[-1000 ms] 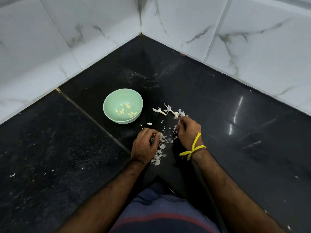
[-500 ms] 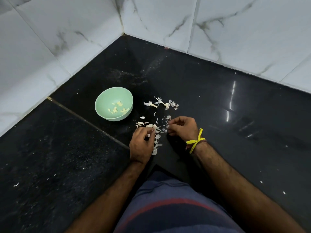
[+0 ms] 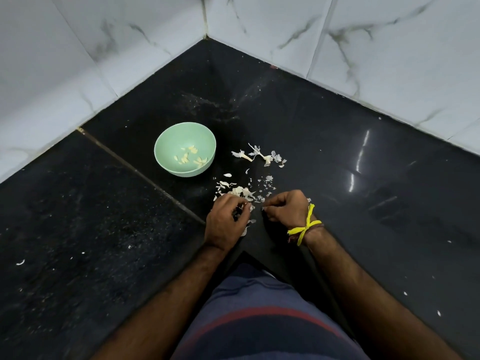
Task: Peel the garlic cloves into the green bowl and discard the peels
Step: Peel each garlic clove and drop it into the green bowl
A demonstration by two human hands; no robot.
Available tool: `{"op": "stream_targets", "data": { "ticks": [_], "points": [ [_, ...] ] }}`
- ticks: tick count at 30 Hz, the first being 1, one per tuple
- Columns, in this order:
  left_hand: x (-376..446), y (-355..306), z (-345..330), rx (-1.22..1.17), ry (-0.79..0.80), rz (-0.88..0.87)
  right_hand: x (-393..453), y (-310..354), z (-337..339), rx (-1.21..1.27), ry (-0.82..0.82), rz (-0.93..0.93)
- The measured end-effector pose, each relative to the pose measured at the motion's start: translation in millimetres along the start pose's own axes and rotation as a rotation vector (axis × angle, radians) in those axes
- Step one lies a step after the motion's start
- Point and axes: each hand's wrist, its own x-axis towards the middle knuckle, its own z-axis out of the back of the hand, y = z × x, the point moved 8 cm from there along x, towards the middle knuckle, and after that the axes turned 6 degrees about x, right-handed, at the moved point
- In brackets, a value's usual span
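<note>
The green bowl (image 3: 166, 144) stands on the black counter with several peeled garlic cloves (image 3: 191, 158) inside. To its right lie two garlic stems with papery skin (image 3: 259, 155). A heap of white peels (image 3: 241, 190) is scattered just in front of my hands. My left hand (image 3: 226, 222) rests on the near edge of the heap, fingers curled over some peels. My right hand (image 3: 285, 209), with a yellow thread at the wrist, is curled with fingertips pinched together close to the left hand; what it pinches is too small to tell.
Black stone counter (image 3: 363, 190) fills an inside corner, bounded by white marble-tiled walls (image 3: 259, 29) at the back left and back right. A seam (image 3: 142, 175) runs diagonally left of the bowl. Small white flecks dot the counter. My striped shirt (image 3: 259, 320) is at the bottom.
My right hand has drawn back from the stems toward the left hand, and both hands now sit at the near edge of the peel heap. The camera view has shifted slightly.
</note>
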Motion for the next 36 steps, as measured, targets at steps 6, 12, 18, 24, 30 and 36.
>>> {"op": "stream_targets", "data": {
  "ticks": [6, 12, 18, 24, 30, 36],
  "points": [
    [0, 3, -3, 0.018, 0.007, 0.021, -2, 15, -15, -0.219, 0.051, 0.1],
    [-1, 8, -7, 0.016, 0.039, 0.035, -6, 23, -26, -0.405, 0.049, 0.213],
    [0, 10, -8, 0.024, 0.044, 0.055, -12, 24, -33, -0.508, -0.003, 0.312],
    [0, 9, -7, 0.022, 0.039, 0.06, -26, 20, -43, -0.612, -0.038, 0.426],
    [0, 8, -6, 0.043, 0.04, 0.047, -16, 16, -37, -0.514, -0.043, 0.358],
    [-2, 4, -5, 0.084, 0.032, 0.014, -17, 18, -27, -0.412, -0.096, 0.333]
  ]
}}
